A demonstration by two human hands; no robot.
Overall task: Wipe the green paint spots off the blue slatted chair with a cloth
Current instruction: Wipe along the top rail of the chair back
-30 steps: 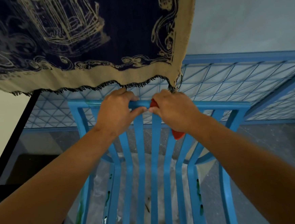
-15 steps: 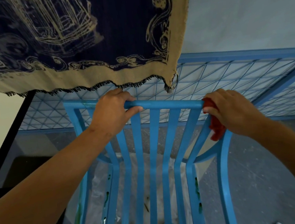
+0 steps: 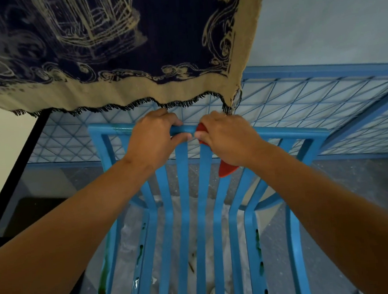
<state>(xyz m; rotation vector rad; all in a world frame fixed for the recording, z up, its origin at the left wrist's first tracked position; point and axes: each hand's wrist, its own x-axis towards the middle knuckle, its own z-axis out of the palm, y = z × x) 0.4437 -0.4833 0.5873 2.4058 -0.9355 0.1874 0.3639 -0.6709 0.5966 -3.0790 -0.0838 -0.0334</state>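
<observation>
Left hand [image 3: 151, 138] grips chair [image 3: 287, 137], right hand [image 3: 228, 137] — cloth [image 3: 226, 170]

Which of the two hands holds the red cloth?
The right hand. It presses the red cloth round the chair's top rail, while the left hand grips the bare rail.

No readable text, label, brand, number or sign shows anywhere in this view. The hanging tapestry [image 3: 111, 49], which fills the space above the blue slatted chair [image 3: 187, 217], carries only pale line drawings and scrollwork on dark blue, with no letters that can be made out. The chair's own slats bear green paint spots [image 3: 257, 237] but no markings or writing.
</observation>
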